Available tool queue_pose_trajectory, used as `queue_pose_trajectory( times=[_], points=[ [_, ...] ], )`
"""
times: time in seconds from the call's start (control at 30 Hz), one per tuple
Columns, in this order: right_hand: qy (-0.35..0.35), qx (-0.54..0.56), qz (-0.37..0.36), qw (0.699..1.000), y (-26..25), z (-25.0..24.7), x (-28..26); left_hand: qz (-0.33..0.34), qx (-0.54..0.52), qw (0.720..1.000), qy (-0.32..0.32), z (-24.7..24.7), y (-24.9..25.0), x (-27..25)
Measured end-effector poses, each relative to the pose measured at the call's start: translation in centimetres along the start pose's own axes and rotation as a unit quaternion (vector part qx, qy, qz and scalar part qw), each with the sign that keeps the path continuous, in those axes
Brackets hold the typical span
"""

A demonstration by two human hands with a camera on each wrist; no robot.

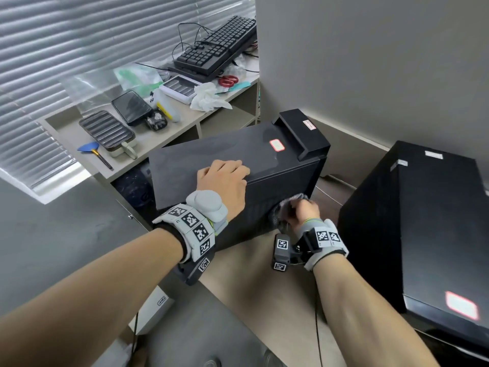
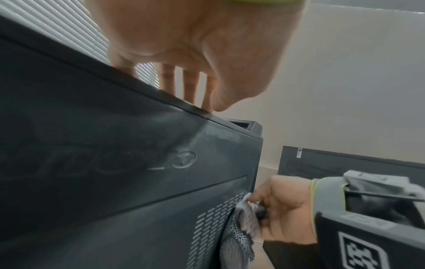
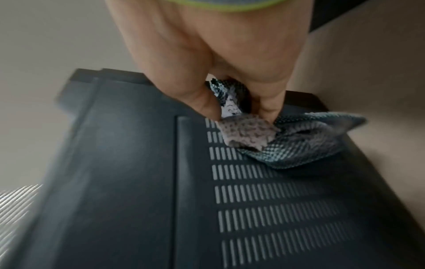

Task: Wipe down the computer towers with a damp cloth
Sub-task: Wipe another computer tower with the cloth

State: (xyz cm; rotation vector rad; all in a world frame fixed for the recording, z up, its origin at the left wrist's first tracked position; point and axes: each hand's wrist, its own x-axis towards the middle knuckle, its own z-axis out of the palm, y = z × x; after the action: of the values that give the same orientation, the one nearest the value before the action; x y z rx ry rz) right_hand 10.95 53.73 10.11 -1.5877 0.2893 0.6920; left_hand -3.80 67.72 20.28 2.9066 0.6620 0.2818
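Nearest in, right hand (image 1: 301,211) is low on the near-right side of the tower (image 1: 225,152), fingers and thumb bunched tight on the cloth (image 3: 285,143) w/ no slack in the grip. Cloth is pressed flat vs the slotted vent (image 3: 264,196) on that side panel, a loose corner trailing off to the right. It's a soft waffle-weave rag, light and floppy; looks like it'll fold round edges easily and snag on nothing, so a bunched pinch w/ fingertips pushing thru seems the right hold.

A bit farther, left hand (image 1: 225,178) sits on top of the tower at its near-right edge, fingers (image 2: 190,87) mostly straight, tips planted on the lid, holding nothing, just bracing. Tower looks heavy and rigid, sheet-metal panels, prob won't slide much but that steadying hand helps vs the sideways push. Dull smears show on the top and on the side panel near the badge.

To the right, a 2nd tower (image 1: 428,221) stands well apart, untouched by either hand.

Far left, a shelf (image 1: 169,136) carries keyboards (image 1: 214,49), scissors (image 1: 227,81), crumpled tissue (image 1: 206,98).
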Motion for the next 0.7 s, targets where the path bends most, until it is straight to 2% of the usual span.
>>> queue_pose_trajectory(
  times=[0.1, 0.2, 0.33, 0.5, 0.53, 0.63, 0.7],
  points=[
    [0.047, 0.023, -0.052, 0.997, -1.0, 0.2, 0.4, 0.002, -0.005, 1.0, 0.008, -0.2, -0.5, 0.4],
    [0.054, 0.095, -0.102, 0.989, -2.2, 0.1, 1.2, 0.009, -0.005, 1.0, 0.011, -0.2, -0.5, 0.5],
    [0.059, 0.068, -0.081, 0.993, -0.9, -1.0, 3.8, 0.009, -0.006, 1.0, 0.025, 0.1, -0.4, 0.2],
    [0.067, 0.094, -0.182, 0.976, -4.8, -0.4, 0.7, 0.018, -0.003, 0.999, 0.031, 0.3, -0.7, 0.1],
    [0.066, 0.093, -0.179, 0.977, -4.4, -0.2, 0.9, 0.015, -0.005, 0.999, 0.029, 0.4, -0.7, 0.0],
    [0.074, 0.02, -0.111, 0.991, -2.6, -0.3, 0.9, 0.016, -0.007, 0.999, 0.028, 0.2, -0.6, 0.0],
    [0.073, 0.021, -0.12, 0.99, -2.8, -0.3, 0.7, 0.022, -0.008, 0.999, 0.028, 0.4, -0.9, -0.2]
  ],
)
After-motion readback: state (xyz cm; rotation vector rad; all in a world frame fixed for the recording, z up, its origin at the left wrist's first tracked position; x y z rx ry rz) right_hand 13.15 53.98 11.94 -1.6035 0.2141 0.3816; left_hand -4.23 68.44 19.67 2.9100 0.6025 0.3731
